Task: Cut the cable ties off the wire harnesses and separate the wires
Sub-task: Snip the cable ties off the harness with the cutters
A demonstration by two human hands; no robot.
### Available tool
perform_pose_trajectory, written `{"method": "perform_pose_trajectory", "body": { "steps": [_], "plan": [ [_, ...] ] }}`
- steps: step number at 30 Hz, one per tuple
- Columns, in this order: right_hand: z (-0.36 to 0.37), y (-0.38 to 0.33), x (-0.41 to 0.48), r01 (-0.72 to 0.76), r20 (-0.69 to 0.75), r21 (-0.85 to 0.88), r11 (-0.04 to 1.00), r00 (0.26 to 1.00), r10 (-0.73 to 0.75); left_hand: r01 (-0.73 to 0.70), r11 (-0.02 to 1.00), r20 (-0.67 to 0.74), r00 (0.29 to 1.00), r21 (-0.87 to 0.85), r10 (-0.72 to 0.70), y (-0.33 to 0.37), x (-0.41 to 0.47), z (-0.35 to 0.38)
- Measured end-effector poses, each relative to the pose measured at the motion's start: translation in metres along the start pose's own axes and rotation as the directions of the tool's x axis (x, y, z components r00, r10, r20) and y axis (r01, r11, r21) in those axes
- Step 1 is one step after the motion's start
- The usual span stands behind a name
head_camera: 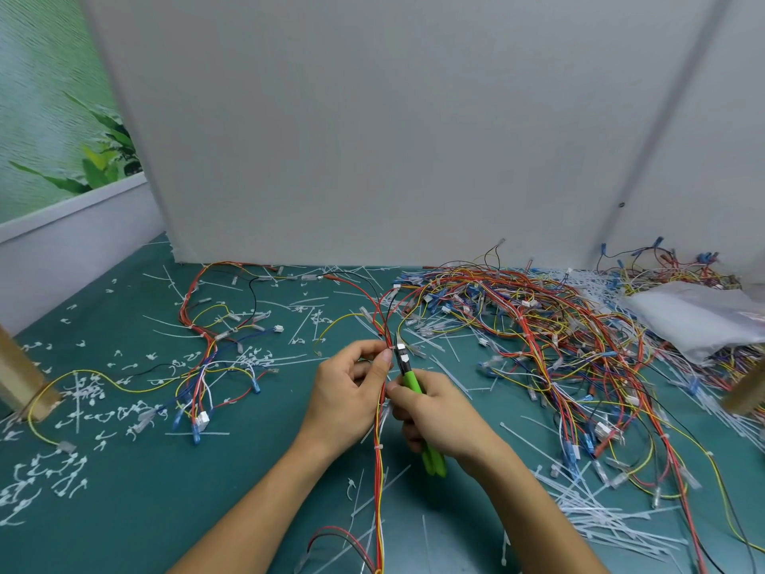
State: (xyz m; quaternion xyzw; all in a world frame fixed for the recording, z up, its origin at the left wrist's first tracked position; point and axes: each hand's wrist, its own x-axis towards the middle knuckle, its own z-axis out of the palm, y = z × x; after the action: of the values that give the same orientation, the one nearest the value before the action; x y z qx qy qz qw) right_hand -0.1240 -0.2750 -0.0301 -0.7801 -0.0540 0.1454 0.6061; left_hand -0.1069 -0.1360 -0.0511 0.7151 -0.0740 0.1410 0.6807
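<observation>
Harness [378, 432] runs away from me, pinched in left hand [352, 391]; cutters [409, 375] (gripped in my right hand [436, 420]) point at tie [389, 349] just beyond left thumb.

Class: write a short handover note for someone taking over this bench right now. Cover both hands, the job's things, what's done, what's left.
Left hand pinches the harness; right hand grips the green cutters, tips at the wires beside the left thumb.
Done: cut ties litter the mat.
Left: another tie lower on this harness, and the tangled pile to the right.
</observation>
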Motion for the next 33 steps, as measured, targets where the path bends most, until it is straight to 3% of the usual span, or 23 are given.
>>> {"method": "perform_pose_trajectory", "body": {
  "steps": [19,33],
  "plan": [
    [0.0005,0.0034,0.0036,0.057,-0.054,-0.151,0.987,0.996,-0.066,0.003,0.999,-0.015,1.0,-0.037,-0.003,-0.0003,0.0015,0.0002],
    [0.0017,0.0037,0.003,0.051,-0.024,-0.071,0.996,0.998,-0.053,0.0,0.999,-0.015,1.0,-0.05,-0.001,-0.0004,0.0015,0.0003]
  ]
}}
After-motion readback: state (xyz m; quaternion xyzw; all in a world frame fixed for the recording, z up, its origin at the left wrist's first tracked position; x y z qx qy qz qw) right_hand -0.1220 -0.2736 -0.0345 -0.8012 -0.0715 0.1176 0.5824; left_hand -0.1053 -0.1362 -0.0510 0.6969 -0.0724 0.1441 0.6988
